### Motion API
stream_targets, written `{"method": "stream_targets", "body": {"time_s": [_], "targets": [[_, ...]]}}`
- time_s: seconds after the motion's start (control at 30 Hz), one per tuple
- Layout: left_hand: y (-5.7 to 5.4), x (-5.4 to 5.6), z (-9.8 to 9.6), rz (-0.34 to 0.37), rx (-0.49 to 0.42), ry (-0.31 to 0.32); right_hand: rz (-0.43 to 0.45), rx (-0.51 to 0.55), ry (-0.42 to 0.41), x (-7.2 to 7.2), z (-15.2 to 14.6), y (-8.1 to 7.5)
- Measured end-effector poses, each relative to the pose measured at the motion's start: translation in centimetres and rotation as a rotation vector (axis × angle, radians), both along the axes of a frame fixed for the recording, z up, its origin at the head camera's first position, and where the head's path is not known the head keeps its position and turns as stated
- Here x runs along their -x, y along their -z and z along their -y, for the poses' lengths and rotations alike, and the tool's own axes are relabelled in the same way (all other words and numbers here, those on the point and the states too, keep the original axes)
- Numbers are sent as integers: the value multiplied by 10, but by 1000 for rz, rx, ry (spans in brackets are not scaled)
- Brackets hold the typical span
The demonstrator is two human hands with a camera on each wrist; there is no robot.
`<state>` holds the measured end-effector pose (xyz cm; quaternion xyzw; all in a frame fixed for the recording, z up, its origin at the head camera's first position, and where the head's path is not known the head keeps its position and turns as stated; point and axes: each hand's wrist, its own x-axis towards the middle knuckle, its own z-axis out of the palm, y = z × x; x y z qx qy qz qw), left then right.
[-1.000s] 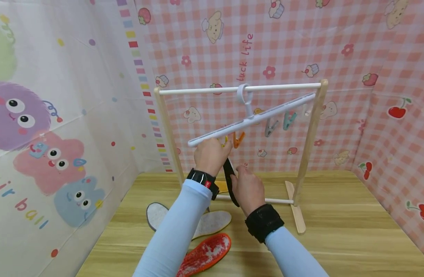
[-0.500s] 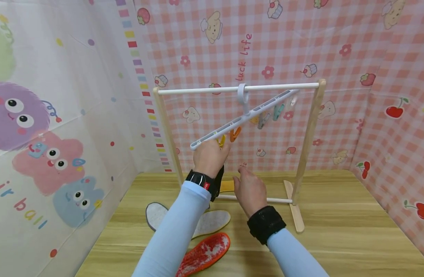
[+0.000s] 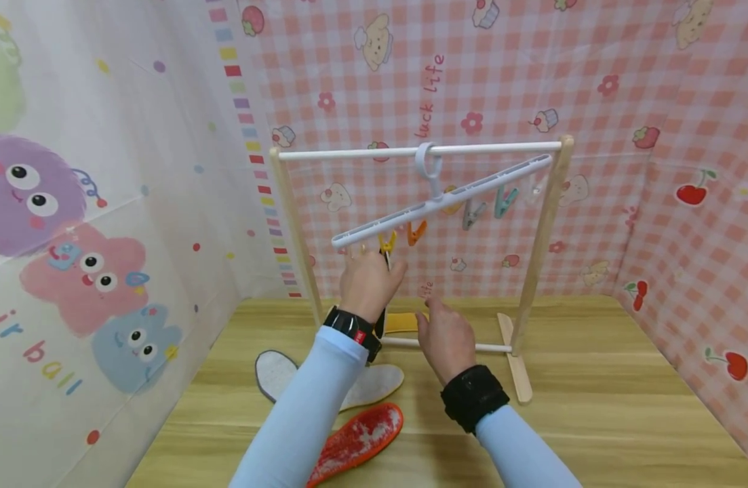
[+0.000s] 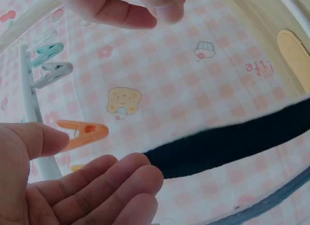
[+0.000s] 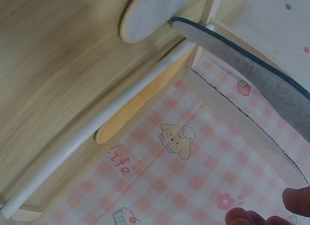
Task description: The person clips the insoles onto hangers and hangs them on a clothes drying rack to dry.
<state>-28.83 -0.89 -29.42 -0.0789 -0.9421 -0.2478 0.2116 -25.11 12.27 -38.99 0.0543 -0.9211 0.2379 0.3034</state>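
Observation:
A pale hanger (image 3: 447, 201) hangs tilted, its left end low, with several clips along it. From the yellow clip (image 3: 386, 241) near that end hangs a dark insole (image 4: 232, 143), partly hidden by my left hand in the head view. My left hand (image 3: 370, 281) is just below the hanger's low end, thumb apart from the fingers, nothing pinched. Beside its thumb, in the left wrist view, is an orange clip (image 4: 85, 133). A second dark-edged insole (image 4: 271, 200) hangs alongside. Lower right, my right hand (image 3: 448, 340) is in the air, fingers loosely bent and holding nothing.
The hanger hooks over the white top bar (image 3: 496, 148) of a wooden rack (image 3: 541, 251). On the table lie a red insole (image 3: 361, 437), a grey insole (image 3: 374, 386) and a dark-rimmed insole (image 3: 274, 373). A yellow-orange insole (image 3: 401, 322) lies behind the rack's lower bar (image 3: 492, 348).
My right hand has let go of the dark insole and moved slightly right and down. My left hand has come off the yellow clip and dropped a little; the hanger swung and its left end rose.

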Motion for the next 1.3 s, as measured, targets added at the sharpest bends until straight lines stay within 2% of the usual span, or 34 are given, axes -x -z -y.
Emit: {"method": "stream_targets", "body": {"time_s": [0.27, 0.6, 0.73, 0.93, 1.17, 1.3], "targets": [[10, -4, 8, 28, 32, 53, 84, 6, 4, -4, -4, 4], [30, -12, 21, 35, 98, 72, 104, -22, 0, -10, -9, 12], [41, -17, 30, 50, 97, 87, 133, -23, 7, -14, -11, 17], [56, -21, 41, 111, 83, 76, 164, -30, 16, -20, -15, 24], [68, -20, 49, 117, 142, 63, 207, -18, 20, -27, -20, 32], [75, -22, 55, 144, 157, 51, 224, -15, 15, -32, -21, 36]]}}
